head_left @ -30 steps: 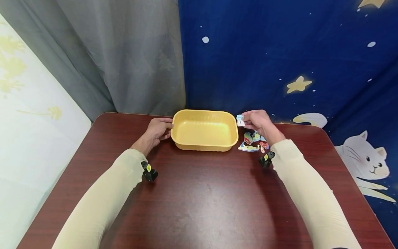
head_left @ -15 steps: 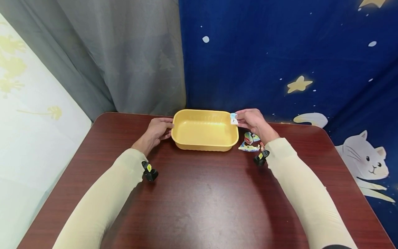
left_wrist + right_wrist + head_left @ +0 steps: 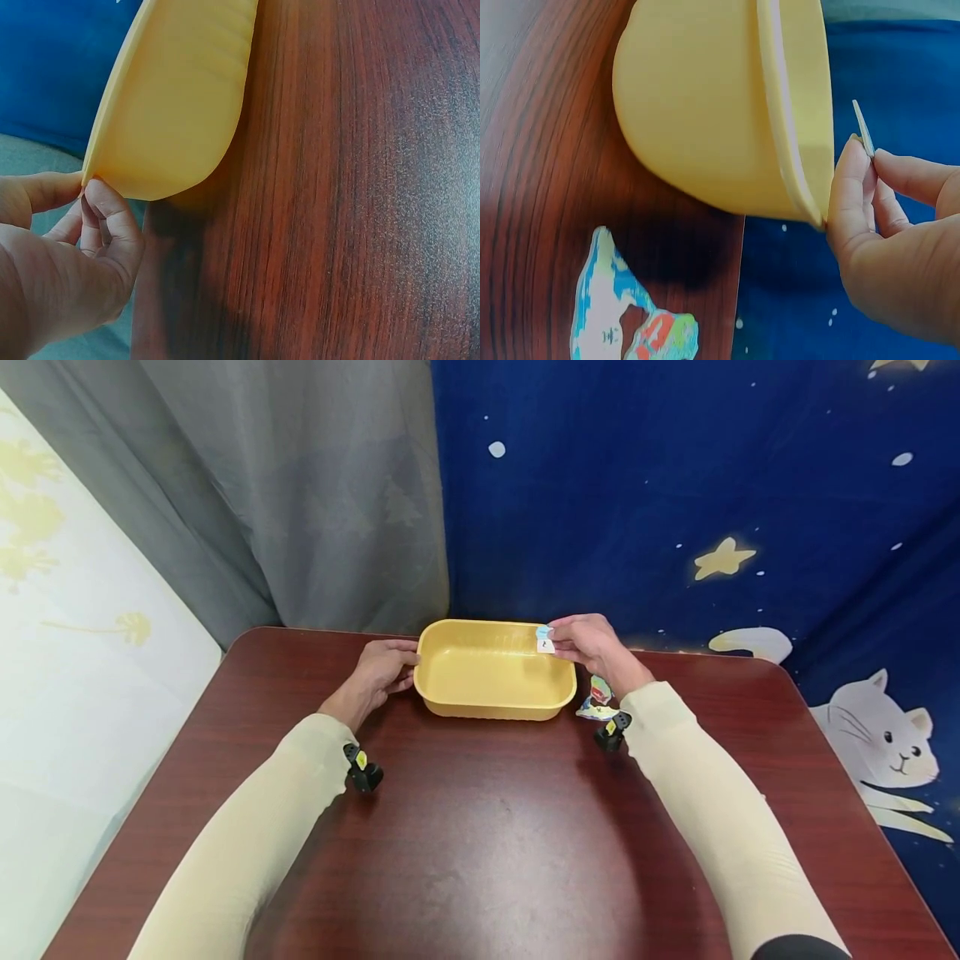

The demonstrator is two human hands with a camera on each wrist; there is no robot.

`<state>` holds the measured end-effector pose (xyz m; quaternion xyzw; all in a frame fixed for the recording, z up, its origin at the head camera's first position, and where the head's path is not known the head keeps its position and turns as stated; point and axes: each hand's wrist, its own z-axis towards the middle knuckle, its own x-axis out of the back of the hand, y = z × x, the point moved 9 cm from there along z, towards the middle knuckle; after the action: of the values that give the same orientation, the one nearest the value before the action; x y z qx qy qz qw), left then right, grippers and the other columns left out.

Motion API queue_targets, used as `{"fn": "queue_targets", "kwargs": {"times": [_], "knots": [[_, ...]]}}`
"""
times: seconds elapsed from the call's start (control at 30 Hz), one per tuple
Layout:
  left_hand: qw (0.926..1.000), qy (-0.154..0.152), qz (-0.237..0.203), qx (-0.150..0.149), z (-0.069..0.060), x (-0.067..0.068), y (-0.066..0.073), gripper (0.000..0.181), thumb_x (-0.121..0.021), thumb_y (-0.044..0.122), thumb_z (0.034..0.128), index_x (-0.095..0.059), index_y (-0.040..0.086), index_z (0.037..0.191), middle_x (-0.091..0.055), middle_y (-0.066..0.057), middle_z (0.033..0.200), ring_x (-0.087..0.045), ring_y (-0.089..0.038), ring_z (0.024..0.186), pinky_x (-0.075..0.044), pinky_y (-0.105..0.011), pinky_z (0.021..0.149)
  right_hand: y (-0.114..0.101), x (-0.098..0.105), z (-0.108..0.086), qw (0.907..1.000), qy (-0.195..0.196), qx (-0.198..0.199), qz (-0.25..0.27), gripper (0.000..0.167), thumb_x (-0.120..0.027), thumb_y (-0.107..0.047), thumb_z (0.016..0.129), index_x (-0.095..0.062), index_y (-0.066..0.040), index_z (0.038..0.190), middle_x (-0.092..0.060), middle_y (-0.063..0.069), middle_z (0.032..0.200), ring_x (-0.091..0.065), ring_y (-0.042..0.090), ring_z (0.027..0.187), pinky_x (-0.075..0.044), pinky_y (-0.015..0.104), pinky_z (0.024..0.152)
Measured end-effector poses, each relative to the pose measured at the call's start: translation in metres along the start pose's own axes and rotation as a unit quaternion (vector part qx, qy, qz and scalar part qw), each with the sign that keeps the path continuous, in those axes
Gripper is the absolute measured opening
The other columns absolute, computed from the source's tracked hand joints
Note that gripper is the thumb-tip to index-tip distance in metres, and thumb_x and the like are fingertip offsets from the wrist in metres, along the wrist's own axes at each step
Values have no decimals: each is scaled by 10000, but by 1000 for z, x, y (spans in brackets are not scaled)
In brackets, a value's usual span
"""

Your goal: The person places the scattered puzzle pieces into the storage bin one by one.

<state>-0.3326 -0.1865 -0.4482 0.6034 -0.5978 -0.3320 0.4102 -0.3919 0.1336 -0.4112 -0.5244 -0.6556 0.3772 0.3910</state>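
A yellow plastic basin (image 3: 491, 711) sits at the back of the table. My left hand (image 3: 378, 667) pinches its left rim between thumb and fingers, as the left wrist view shows on the basin (image 3: 169, 112). Over the right end of the basin, my right hand (image 3: 592, 643) pinches a small flat piece (image 3: 545, 640), light blue and white with a dark mark. Seen from the right wrist, that piece (image 3: 863, 127) is thin and edge-on, held above the rim. Several colourful flat cut-out pieces (image 3: 597, 711) lie right of the basin, partly hidden under my right forearm.
The dark red wooden table (image 3: 480, 827) extends toward me in front of the basin. A grey curtain (image 3: 337, 510) and a blue star-patterned curtain (image 3: 600, 510) hang just behind its back edge. Each wrist bears a small black camera (image 3: 364, 770).
My right hand has carried the small blue and white piece leftward, from beside the basin to over its right end. My left hand has stayed on the left rim.
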Motion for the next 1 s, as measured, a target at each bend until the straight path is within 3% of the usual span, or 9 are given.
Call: {"fn": "queue_targets", "kwargs": {"times": [0.33, 0.57, 1.0], "knots": [[10000, -48, 15, -45, 1, -3, 2, 332, -597, 112, 947, -605, 98, 1279, -587, -11, 747, -539, -84, 569, -518, -178, 538, 3, -19, 7, 9995, -55, -37, 309, 306, -616, 19, 898, -603, 32, 1204, -637, 37, 777, -612, 114, 627, -561, 214, 598], [9999, -68, 78, 77, 0, 0, 1, 351, -587, 114, 952, -586, 103, 1303, -577, -27, 752, -533, -92, 559, -510, -181, 529, 9, -41, 11, 9987, -159, -138, 461, 301, -636, 33, 870, -626, 29, 1170, -648, 53, 750, -620, 122, 626, -561, 218, 582], [9989, -287, 15, 363, 5, 0, -1, 387, -585, 99, 944, -549, 107, 1329, -607, -41, 777, -560, -89, 561, -544, -207, 553, 20, -79, 16, 9970, -517, -340, 471, 355, -606, 12, 902, -592, 9, 1257, -638, 58, 827, -620, 122, 669, -547, 203, 596]]}}
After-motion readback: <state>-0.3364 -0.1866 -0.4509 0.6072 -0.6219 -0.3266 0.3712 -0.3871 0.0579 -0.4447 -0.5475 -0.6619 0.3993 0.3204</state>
